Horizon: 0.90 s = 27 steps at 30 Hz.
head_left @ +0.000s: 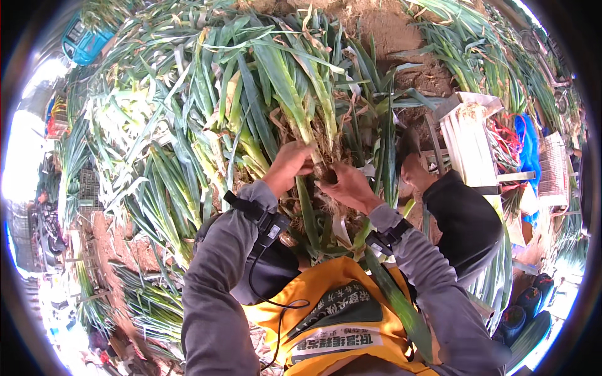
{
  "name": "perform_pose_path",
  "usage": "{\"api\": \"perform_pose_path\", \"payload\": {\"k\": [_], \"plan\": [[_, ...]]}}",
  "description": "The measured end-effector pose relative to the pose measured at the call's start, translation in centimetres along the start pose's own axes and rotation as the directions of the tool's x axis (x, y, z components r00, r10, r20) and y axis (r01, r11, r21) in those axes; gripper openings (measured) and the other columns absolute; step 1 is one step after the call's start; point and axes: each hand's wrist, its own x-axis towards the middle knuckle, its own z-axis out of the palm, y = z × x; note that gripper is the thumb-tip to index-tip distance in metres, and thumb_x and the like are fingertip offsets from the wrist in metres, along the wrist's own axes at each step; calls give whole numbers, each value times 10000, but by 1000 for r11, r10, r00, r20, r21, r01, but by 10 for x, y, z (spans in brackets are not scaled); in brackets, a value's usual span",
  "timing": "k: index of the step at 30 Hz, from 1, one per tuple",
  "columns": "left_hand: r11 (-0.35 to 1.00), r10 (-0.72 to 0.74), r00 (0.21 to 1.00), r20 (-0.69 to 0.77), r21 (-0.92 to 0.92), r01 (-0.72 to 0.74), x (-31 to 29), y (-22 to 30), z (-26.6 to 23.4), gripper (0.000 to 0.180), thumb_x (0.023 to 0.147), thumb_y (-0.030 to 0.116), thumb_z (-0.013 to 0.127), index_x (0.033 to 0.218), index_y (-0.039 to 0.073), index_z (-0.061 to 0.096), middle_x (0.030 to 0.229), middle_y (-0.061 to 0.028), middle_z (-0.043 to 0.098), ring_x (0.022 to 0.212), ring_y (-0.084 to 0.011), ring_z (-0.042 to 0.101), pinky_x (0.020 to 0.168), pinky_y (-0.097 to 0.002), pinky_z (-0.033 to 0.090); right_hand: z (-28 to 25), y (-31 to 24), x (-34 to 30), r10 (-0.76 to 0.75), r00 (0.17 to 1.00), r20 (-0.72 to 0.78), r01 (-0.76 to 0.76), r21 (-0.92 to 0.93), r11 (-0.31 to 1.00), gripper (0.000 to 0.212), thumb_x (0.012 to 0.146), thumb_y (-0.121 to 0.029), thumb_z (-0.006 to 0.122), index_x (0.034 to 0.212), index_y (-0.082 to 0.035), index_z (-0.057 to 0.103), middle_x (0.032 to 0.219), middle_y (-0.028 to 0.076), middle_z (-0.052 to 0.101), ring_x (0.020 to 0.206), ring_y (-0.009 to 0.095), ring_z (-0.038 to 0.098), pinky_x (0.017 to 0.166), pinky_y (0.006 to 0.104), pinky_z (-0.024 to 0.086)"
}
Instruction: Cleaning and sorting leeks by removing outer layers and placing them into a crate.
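Observation:
In front of me stands a leek [305, 130], its green leaves pointing away and its root end toward me. My left hand [290, 166] is closed around the lower part of its stalk. Beside it, my right hand [352, 188] has its fingers bent in at the dirty, brownish root end, where dry outer skin hangs. The fingertips of both hands nearly meet there. More leeks [251, 119] lie close around both hands, with peeled skins and roots below them.
A large heap of leeks [125, 119] spreads to the left and far side. At right are a pale box-like stand [467, 141], red strings [505, 143] and blue plastic [528, 150]. Bare brown soil [389, 31] shows far off. A teal vehicle [86, 39] stands far left.

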Motion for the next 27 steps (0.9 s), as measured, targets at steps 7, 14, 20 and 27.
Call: {"api": "perform_pose_path", "payload": {"k": [7,14,20,27], "plan": [[993,21,997,76,-119,-12,2,-6,6,378,891,290,681,1094,17,516,1045,-83,511,1019,-224,484,888,-432,430,2,30,1,276,945,-172,-154,513,844,439,949,-336,599,1092,79,582,832,78,598,693,157,529,603,315,451],[994,51,999,9,-97,-50,5,-16,1,680,839,286,746,1298,-67,389,1241,-192,476,1189,-289,464,975,-492,410,7,14,-17,220,956,195,-279,834,475,454,892,-284,664,1096,115,591,897,137,615,814,200,575,738,358,461],[982,112,991,77,-161,-98,12,-32,-16,608,885,263,693,1252,-105,377,1163,-226,499,1143,-324,505,937,-496,474,-3,86,-23,572,818,-64,-533,289,795,420,818,-336,685,889,77,656,706,107,635,650,155,579,596,348,455],[989,-67,997,32,136,62,-4,-20,-6,586,875,231,691,1293,-62,403,1256,-213,506,1155,-293,515,885,-429,487,-13,115,-20,302,943,137,-328,253,910,462,810,-360,694,922,88,662,750,118,640,654,162,576,605,348,461]]}}
